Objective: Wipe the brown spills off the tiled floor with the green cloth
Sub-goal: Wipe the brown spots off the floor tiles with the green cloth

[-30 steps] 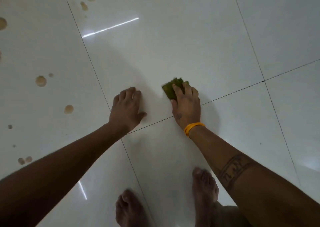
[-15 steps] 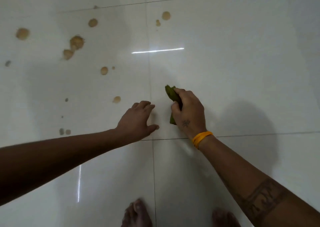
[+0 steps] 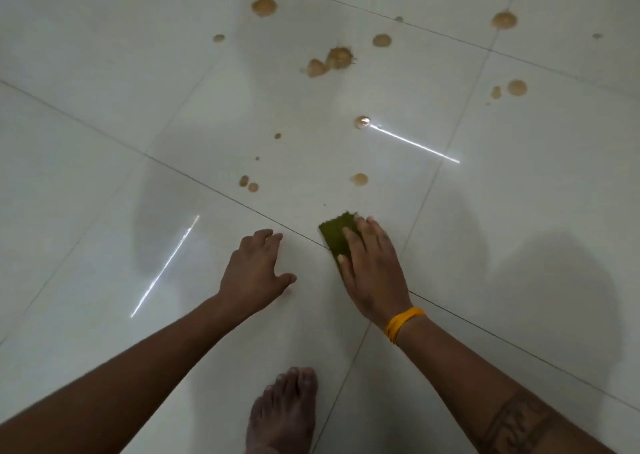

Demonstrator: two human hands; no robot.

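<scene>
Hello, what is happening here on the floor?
A person is bent over a white tiled floor. The right hand presses a green cloth flat on the tile. The left hand rests open on the floor beside it, as if for support. Many brown spills lie ahead of the cloth, not yet wiped; the nearest one is just beyond it.

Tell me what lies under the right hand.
The green cloth lies flat on the tiled floor under the right hand, whose straight fingers press it. The cloth's covered part, and any spill beneath, cannot be seen.
</scene>
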